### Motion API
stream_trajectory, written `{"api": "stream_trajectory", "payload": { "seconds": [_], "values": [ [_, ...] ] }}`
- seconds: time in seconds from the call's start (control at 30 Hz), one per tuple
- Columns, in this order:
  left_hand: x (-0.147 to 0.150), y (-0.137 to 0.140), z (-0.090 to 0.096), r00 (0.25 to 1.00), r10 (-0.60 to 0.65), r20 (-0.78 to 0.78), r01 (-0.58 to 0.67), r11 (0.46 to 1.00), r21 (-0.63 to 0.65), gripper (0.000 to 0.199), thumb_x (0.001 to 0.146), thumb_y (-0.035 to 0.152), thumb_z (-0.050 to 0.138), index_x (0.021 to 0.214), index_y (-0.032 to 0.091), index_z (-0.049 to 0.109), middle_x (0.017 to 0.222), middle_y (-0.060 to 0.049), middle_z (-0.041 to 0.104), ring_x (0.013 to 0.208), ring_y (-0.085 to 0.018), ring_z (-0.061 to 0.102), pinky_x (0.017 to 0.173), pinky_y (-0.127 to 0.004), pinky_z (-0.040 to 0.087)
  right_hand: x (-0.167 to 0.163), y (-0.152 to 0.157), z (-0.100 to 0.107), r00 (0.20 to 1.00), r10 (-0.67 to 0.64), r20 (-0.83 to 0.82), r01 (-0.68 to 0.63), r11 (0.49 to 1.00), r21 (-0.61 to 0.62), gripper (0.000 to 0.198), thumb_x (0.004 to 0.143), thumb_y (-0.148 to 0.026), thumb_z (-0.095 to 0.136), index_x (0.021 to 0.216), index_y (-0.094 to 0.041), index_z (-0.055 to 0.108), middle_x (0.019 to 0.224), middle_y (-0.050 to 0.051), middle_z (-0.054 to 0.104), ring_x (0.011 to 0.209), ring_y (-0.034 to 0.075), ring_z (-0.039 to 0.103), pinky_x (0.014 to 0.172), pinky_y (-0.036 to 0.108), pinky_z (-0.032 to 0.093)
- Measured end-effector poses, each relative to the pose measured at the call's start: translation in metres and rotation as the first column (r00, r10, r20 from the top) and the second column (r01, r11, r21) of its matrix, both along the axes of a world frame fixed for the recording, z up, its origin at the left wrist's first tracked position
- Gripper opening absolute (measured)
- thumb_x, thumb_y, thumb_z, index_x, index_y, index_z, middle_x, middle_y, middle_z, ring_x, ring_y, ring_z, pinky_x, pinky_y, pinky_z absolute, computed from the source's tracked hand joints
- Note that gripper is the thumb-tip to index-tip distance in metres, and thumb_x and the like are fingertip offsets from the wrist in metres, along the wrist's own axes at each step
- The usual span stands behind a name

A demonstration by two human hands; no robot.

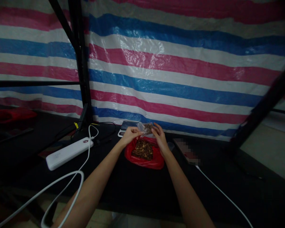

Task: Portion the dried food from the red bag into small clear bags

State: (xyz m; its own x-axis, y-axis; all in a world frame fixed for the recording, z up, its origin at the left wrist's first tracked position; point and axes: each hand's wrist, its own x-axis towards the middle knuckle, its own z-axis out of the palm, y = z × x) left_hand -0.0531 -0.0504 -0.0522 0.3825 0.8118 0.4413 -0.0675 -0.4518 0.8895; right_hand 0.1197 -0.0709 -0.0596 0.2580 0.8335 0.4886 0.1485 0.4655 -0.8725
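Both of my hands hold a small clear plastic bag (147, 128) with brownish bits inside, raised over a red plastic bag. My left hand (131, 135) pinches the bag's left end, and my right hand (159, 135) grips its right side with the fingers behind it. Below them the red plastic bag (144, 163) lies spread on the black table, holding a heap of dark brown and yellowish dried pieces (143, 150). Just behind my left hand sits a small scale (129, 124), partly hidden by that hand.
A white power strip (68, 153) with a looping white cable (82, 177) lies to the left. On the right a phone (185, 151) is plugged into another white cable (224, 193). Black frame posts (79, 63) and a striped plastic sheet (175, 69) stand behind the black table (137, 186).
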Motion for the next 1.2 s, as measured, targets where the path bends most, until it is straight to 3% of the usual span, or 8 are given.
{"api": "stream_trajectory", "payload": {
  "seconds": [0.1, 0.17, 0.27, 0.33, 0.77, 0.9, 1.0, 1.2],
  "values": [
    [0.006, -0.008, 0.002, 0.975, 0.214, -0.051, -0.203, 0.964, 0.171, 0.033, 0.068, 0.041, 0.062, 0.053, 0.013, 0.053, 0.044, 0.004, 0.048, 0.040, -0.007, 0.040, 0.043, -0.018, 0.028, -0.003, -0.005, 0.004, 0.988, -0.066, 0.140, 0.057, 0.996, 0.064, 0.041, 0.069, -0.040, 0.058, 0.105, -0.021, 0.057, 0.108, 0.008, 0.060, 0.097, 0.022, 0.054, 0.079, 0.037, 0.043],
    [0.009, -0.014, 0.002, 0.921, 0.366, -0.135, -0.298, 0.883, 0.362, 0.028, 0.072, 0.037, 0.059, 0.057, 0.013, 0.056, 0.050, 0.002, 0.052, 0.046, -0.009, 0.045, 0.047, -0.020, 0.031, -0.009, -0.009, 0.005, 0.974, 0.003, 0.228, -0.019, 0.998, 0.065, 0.028, 0.072, -0.038, 0.055, 0.093, -0.021, 0.063, 0.100, 0.006, 0.064, 0.093, 0.021, 0.056, 0.080, 0.035, 0.043],
    [0.012, -0.023, -0.002, 0.806, 0.532, -0.259, -0.302, 0.747, 0.593, 0.014, 0.078, 0.026, 0.054, 0.073, 0.015, 0.062, 0.066, -0.002, 0.062, 0.059, -0.013, 0.054, 0.057, -0.022, 0.035, -0.019, -0.014, 0.003, 0.953, 0.108, 0.282, -0.129, 0.990, 0.056, 0.019, 0.070, -0.034, 0.058, 0.081, -0.021, 0.067, 0.085, 0.003, 0.068, 0.080, 0.019, 0.061, 0.075, 0.031, 0.045],
    [0.014, -0.027, -0.004, 0.762, 0.566, -0.315, -0.263, 0.715, 0.647, 0.012, 0.079, 0.022, 0.052, 0.082, 0.016, 0.063, 0.075, -0.004, 0.064, 0.066, -0.015, 0.057, 0.061, -0.023, 0.036, -0.022, -0.015, 0.002, 0.950, 0.108, 0.292, -0.130, 0.990, 0.059, 0.017, 0.067, -0.031, 0.062, 0.078, -0.021, 0.068, 0.080, 0.003, 0.068, 0.074, 0.019, 0.061, 0.072, 0.030, 0.046],
    [0.017, -0.030, 0.002, 0.874, 0.315, -0.370, -0.112, 0.872, 0.477, 0.026, 0.086, 0.027, 0.040, 0.075, 0.017, 0.061, 0.067, -0.002, 0.060, 0.067, -0.016, 0.054, 0.066, -0.023, 0.035, -0.007, -0.012, 0.003, 0.961, 0.068, 0.268, -0.088, 0.994, 0.062, 0.016, 0.070, -0.032, 0.058, 0.068, -0.021, 0.070, 0.071, 0.002, 0.069, 0.070, 0.021, 0.061, 0.069, 0.032, 0.044],
    [0.021, -0.032, 0.002, 0.830, 0.409, -0.379, -0.168, 0.831, 0.530, 0.027, 0.087, 0.027, 0.036, 0.083, 0.018, 0.061, 0.079, -0.004, 0.063, 0.074, -0.017, 0.056, 0.067, -0.023, 0.034, -0.008, -0.008, -0.001, 0.970, 0.045, 0.238, -0.061, 0.996, 0.059, 0.017, 0.070, -0.033, 0.058, 0.071, -0.020, 0.070, 0.073, 0.003, 0.070, 0.069, 0.021, 0.062, 0.070, 0.034, 0.045],
    [0.019, -0.033, 0.002, 0.775, 0.483, -0.408, -0.182, 0.788, 0.588, 0.029, 0.087, 0.029, 0.036, 0.074, 0.018, 0.059, 0.072, -0.003, 0.061, 0.067, -0.016, 0.054, 0.061, -0.022, 0.032, -0.010, -0.007, -0.004, 0.973, 0.053, 0.227, -0.066, 0.997, 0.049, 0.018, 0.069, -0.034, 0.059, 0.070, -0.020, 0.070, 0.072, 0.004, 0.070, 0.069, 0.022, 0.063, 0.069, 0.034, 0.046],
    [0.013, -0.031, 0.002, 0.672, 0.668, -0.319, -0.384, 0.683, 0.621, 0.027, 0.082, 0.026, 0.042, 0.060, 0.017, 0.054, 0.056, -0.001, 0.053, 0.051, -0.012, 0.046, 0.053, -0.023, 0.025, -0.007, -0.010, 0.001, 0.977, -0.035, 0.212, 0.025, 0.998, 0.051, 0.017, 0.068, -0.035, 0.059, 0.067, -0.021, 0.069, 0.068, 0.004, 0.069, 0.065, 0.023, 0.063, 0.066, 0.035, 0.047]
  ]
}}
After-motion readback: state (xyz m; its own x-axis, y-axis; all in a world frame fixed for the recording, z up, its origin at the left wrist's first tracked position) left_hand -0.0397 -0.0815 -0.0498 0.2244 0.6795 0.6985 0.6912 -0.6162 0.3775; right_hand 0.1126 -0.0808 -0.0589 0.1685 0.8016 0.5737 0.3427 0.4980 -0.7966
